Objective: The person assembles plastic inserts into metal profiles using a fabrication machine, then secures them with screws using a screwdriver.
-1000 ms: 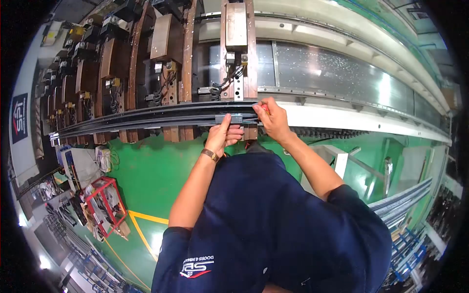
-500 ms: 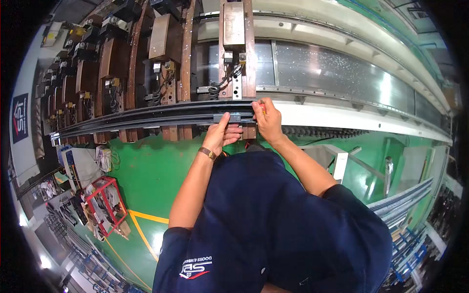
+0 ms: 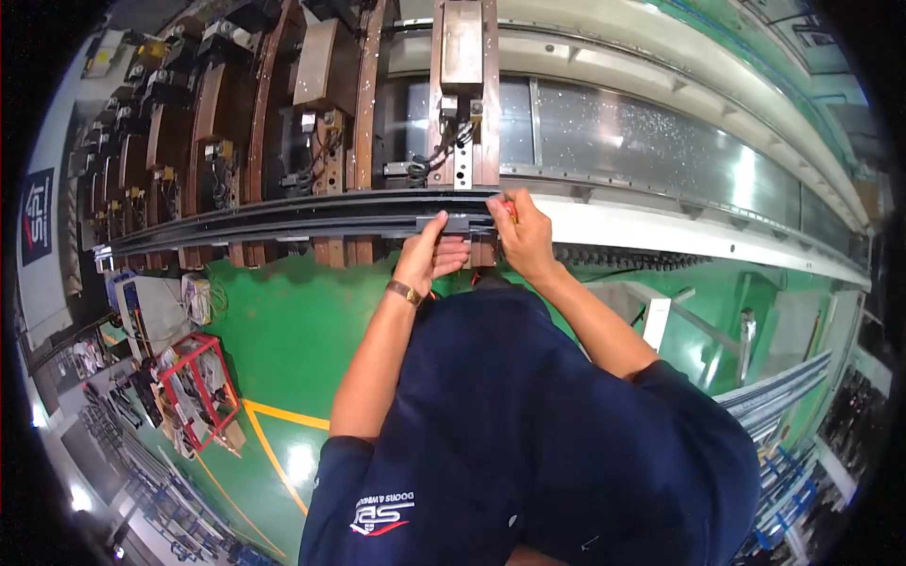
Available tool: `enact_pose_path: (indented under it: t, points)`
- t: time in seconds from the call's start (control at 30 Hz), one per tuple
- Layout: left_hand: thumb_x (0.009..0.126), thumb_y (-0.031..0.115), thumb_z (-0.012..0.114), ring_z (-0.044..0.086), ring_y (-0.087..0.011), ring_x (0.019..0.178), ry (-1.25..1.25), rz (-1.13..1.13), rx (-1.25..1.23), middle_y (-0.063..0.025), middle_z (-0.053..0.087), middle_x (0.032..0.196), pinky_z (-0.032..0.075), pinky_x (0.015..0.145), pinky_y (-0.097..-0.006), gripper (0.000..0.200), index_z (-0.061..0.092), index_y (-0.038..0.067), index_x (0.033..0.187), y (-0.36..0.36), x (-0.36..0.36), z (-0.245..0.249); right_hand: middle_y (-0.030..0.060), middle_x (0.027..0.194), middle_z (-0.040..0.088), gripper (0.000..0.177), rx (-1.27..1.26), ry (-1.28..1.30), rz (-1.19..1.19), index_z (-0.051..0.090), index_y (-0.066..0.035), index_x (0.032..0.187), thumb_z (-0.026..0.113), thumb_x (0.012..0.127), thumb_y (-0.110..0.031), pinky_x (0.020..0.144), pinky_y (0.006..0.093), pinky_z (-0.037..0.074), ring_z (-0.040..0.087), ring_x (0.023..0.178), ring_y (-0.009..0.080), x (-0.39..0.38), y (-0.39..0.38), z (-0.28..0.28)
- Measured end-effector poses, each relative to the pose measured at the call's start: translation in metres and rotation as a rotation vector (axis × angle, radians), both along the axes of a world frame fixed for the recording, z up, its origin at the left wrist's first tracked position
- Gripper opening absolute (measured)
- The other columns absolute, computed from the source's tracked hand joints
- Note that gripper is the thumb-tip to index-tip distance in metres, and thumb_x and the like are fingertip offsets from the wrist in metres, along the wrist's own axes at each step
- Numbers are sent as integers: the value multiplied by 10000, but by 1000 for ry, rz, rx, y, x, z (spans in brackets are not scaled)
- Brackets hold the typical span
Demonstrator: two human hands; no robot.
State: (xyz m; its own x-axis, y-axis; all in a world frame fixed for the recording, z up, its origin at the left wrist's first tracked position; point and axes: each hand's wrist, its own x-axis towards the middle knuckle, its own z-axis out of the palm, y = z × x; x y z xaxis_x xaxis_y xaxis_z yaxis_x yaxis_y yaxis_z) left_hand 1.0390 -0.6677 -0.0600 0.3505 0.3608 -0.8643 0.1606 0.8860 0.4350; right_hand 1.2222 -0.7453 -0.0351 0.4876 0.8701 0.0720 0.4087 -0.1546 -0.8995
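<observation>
A long black metal profile (image 3: 311, 219) lies across the machine's clamps. On its near side sits a small grey rectangular block (image 3: 455, 224). My left hand (image 3: 429, 257) presses its thumb on the block's left part, with the other fingers bent together below the profile's near edge. Close to the profile's right end, my right hand (image 3: 528, 241) is closed around a small tool with a red and yellow handle (image 3: 511, 209). Most of this tool is hidden in the fist, and its working end does not show.
Brown clamp units (image 3: 462, 57) with cables line the machine behind the profile. A white beam (image 3: 642, 224) runs off to the right. Behind me, a red-framed cart (image 3: 198, 391) stands on the green floor (image 3: 293, 330), left of a yellow line (image 3: 288, 412).
The view has shifted slightly. Both hands stay at nearly the same places on the profile, with the right fist turned a little.
</observation>
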Motion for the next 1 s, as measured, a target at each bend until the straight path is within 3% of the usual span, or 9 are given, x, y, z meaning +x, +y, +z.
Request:
enact_pose_path:
  t: [0.07,0.1,0.37,0.47,0.7,0.83,0.93,1.0]
  points:
    - [864,633,652,717,-228,822,18,35,-24,-188,719,979,592,735,-301,747,621,-69,1119,0,5,4,64,665,607,189,55,73,9,589,-30,963,648,990,-207,569,298,475,578,597,122,-1,2,-2]
    - [870,630,639,715,-226,810,22,43,-41,-189,719,970,591,730,-302,734,627,-65,1109,0,7,5,130,704,641,220,13,76,-4,600,-32,989,666,973,-241,580,353,490,630,601,265,-1,0,-3]
    - [904,594,518,702,-217,734,-14,35,-175,-178,721,916,592,672,-312,668,650,-47,1039,5,14,5,46,662,587,208,41,277,-12,581,-27,993,645,996,-225,570,291,471,565,606,104,3,-9,-10]
    - [902,587,525,699,-220,712,-1,54,-227,-179,720,914,594,655,-310,663,646,-49,1046,7,16,7,59,681,598,207,45,387,-27,578,-22,1001,644,995,-218,581,289,482,580,618,110,-1,-5,-14]
    - [924,503,534,693,-223,687,-51,148,-268,-166,706,870,592,606,-296,563,632,-45,1006,8,18,16,59,703,626,172,87,299,23,585,-33,995,659,981,-187,571,281,483,584,610,109,-3,-12,2]
    - [944,473,529,687,-216,686,-89,215,-250,-150,699,849,583,585,-293,524,631,-39,995,4,18,16,26,709,633,158,88,385,-94,589,-34,1015,647,990,-179,581,262,496,599,633,94,3,-13,-3]
    - [990,498,516,686,-195,712,-185,281,-201,-148,725,914,579,658,-294,547,643,-29,1063,-6,17,9,13,696,623,168,171,449,-195,587,-52,1010,626,1007,-215,541,236,469,568,598,71,18,-16,-13]
    - [1009,504,503,688,-187,736,-262,304,-120,-146,731,944,568,693,-297,546,644,-14,1105,-14,21,9,13,683,612,184,66,597,-234,577,-65,992,610,1017,-245,507,217,430,526,564,54,35,-19,-13]
